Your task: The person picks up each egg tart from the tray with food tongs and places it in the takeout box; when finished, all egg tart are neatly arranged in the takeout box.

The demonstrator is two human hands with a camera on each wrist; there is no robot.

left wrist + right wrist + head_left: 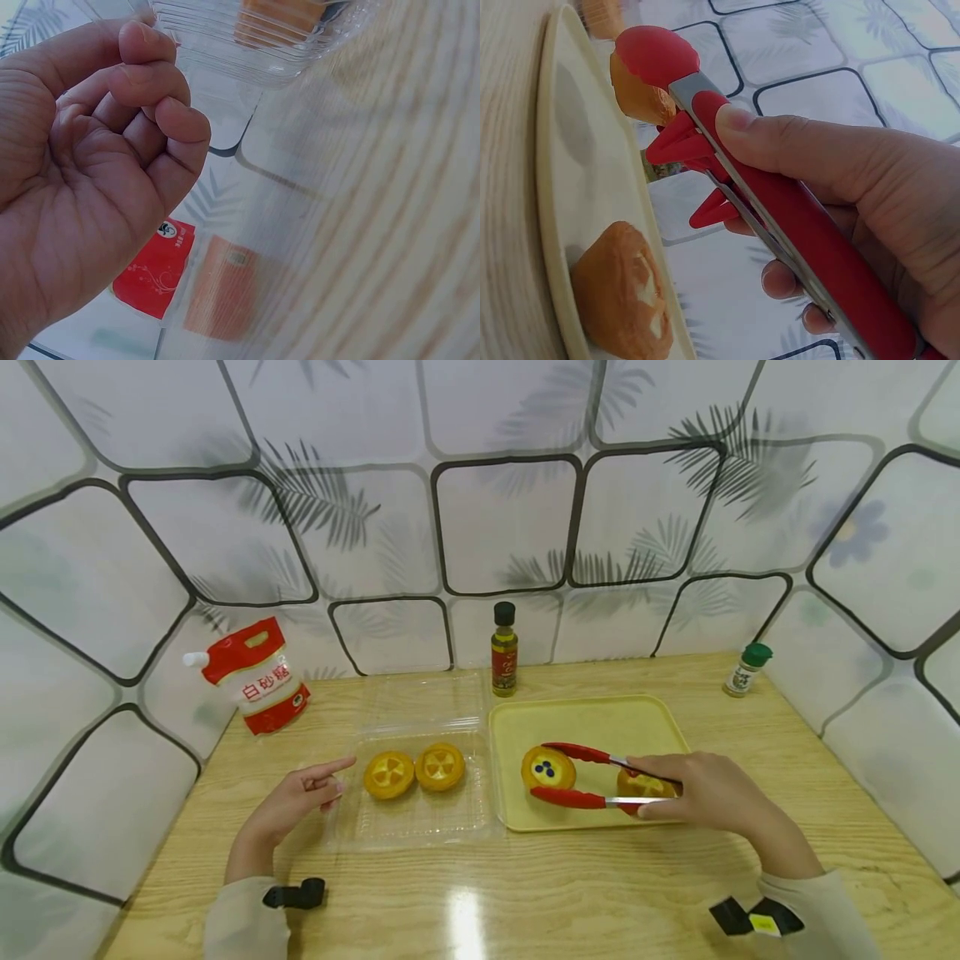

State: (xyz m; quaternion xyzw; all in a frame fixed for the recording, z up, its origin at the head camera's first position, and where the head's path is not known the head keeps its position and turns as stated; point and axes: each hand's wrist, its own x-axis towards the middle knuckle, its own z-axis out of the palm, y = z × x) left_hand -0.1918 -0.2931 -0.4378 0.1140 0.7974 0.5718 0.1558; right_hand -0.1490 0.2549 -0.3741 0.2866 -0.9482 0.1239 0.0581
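Note:
My right hand (708, 789) grips red-handled tongs (780, 225), its thumb lying along the upper arm. Between the red tong tips is an egg tart (548, 769) with dark berries on top, raised above the yellow tray (585, 722). Another tart (622, 296) sits on that tray, partly hidden under the tongs in the head view. Two tarts with wedge-shaped topping, a left one (389, 775) and a right one (440, 767), lie in an opened clear plastic box (420, 827). At its left rim is my left hand (288, 806), index finger extended and other fingers loosely bent; contact is unclear.
A red and white pouch (262, 677) leans at the back left. Behind the box and tray stands a dark-capped bottle (505, 652). A green-capped shaker jar (746, 671) is at the back right. Patterned wall covering (502, 527) borders the wooden table (390, 902).

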